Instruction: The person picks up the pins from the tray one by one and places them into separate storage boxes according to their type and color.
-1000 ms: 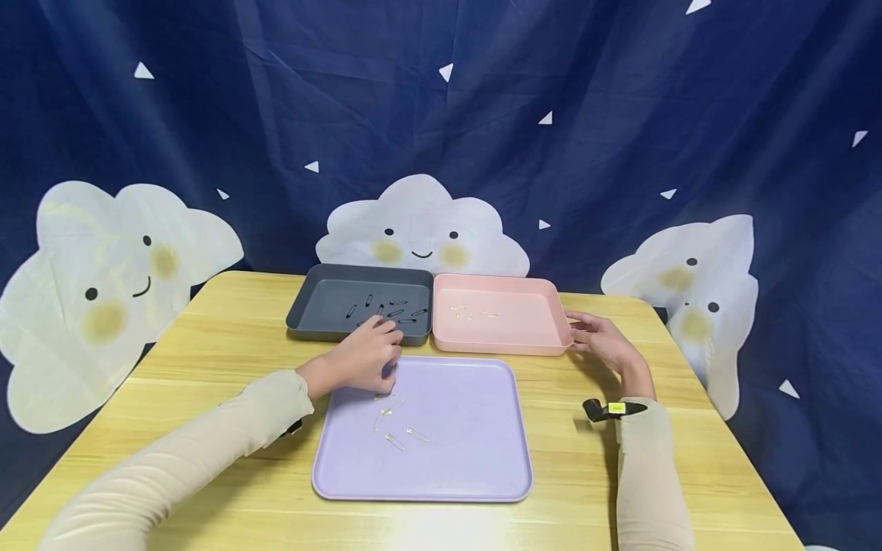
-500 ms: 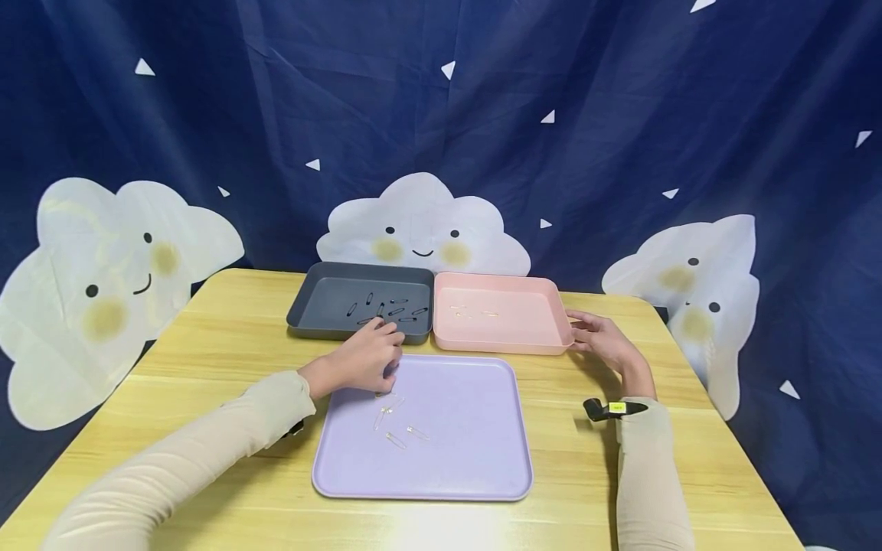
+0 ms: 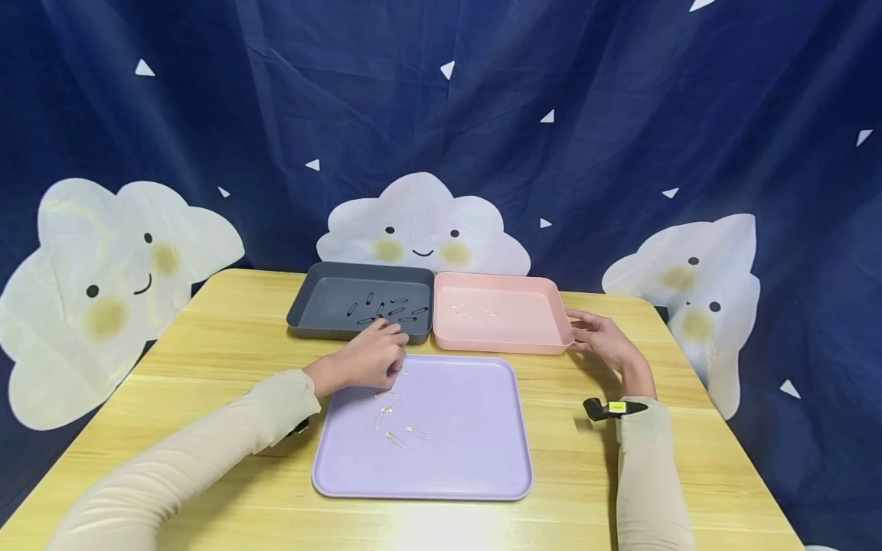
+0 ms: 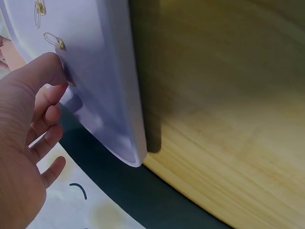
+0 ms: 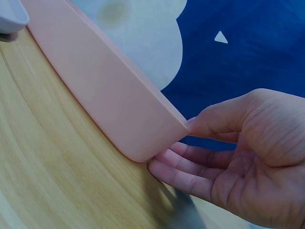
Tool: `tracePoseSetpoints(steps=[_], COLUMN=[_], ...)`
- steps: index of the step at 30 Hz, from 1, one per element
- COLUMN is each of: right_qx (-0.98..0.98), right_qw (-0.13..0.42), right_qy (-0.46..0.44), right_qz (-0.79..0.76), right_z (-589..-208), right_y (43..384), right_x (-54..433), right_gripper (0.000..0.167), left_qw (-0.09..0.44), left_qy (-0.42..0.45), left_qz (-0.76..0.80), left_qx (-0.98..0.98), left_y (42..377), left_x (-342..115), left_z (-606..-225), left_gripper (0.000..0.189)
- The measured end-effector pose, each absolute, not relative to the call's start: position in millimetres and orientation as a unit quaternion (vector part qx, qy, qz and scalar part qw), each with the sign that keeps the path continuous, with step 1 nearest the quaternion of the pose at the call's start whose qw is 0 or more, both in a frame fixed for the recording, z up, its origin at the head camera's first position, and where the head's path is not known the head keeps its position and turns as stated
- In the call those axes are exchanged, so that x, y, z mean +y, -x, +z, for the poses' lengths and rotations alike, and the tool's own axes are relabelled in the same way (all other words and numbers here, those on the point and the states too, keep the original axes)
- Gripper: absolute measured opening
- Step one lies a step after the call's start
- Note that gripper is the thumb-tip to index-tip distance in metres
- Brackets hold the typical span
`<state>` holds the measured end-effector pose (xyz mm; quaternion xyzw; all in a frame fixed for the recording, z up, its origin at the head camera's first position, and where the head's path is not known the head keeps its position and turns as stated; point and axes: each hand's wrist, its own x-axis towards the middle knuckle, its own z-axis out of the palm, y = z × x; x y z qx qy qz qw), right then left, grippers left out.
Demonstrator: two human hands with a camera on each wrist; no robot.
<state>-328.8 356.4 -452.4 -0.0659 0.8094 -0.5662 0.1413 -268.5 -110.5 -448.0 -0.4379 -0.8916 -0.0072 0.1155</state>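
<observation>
My left hand (image 3: 372, 353) is over the far left part of the lilac tray (image 3: 462, 467). In the left wrist view, its thumb and index finger pinch a gold safety pin (image 4: 71, 83), mostly hidden, just off the tray's surface or touching it; I cannot tell which. Several more gold safety pins (image 3: 395, 440) lie loose on the lilac tray nearby. My right hand (image 3: 606, 342) touches the right end of the pink tray (image 3: 503, 343), with relaxed fingers against its outer side and the thumb at its rim (image 5: 183, 123).
A dark grey tray (image 3: 324, 334) holds several black safety pins (image 3: 396, 311) and stands against the pink tray's left side. Inside the pink tray lie several gold safety pins (image 3: 491, 313). All stand on a wooden table (image 3: 572, 474) before a blue curtain (image 3: 441, 115).
My left hand has shifted slightly to the right, and the end of a gold safety pin now shows beside its fingers. The right hand has stayed at the pink tray.
</observation>
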Motion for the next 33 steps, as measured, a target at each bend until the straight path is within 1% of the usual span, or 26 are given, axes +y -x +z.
tracePoseSetpoints(steps=[6, 21, 28, 33], right_qx=[0.812, 0.810, 0.808, 0.810], right_qw=[0.140, 0.138, 0.141, 0.140], right_qy=[0.066, 0.076, 0.073, 0.072], right_qz=[-0.563, -0.565, -0.568, -0.565], right_z=[-453, -452, -452, -452], right_y=[329, 328, 328, 327], right_x=[357, 355, 355, 356], right_gripper=[0.053, 0.054, 0.053, 0.054], left_qw=[0.102, 0.038, 0.025, 0.024], left_qy=[0.445, 0.445, 0.446, 0.450], left_qz=[-0.018, -0.031, -0.025, -0.026], left_qx=[-0.890, -0.894, -0.894, -0.892], left_y=[271, 280, 280, 280], left_x=[-109, -107, -105, -103], left_z=[-447, -440, -439, -438], left_gripper=[0.023, 0.023, 0.025, 0.023])
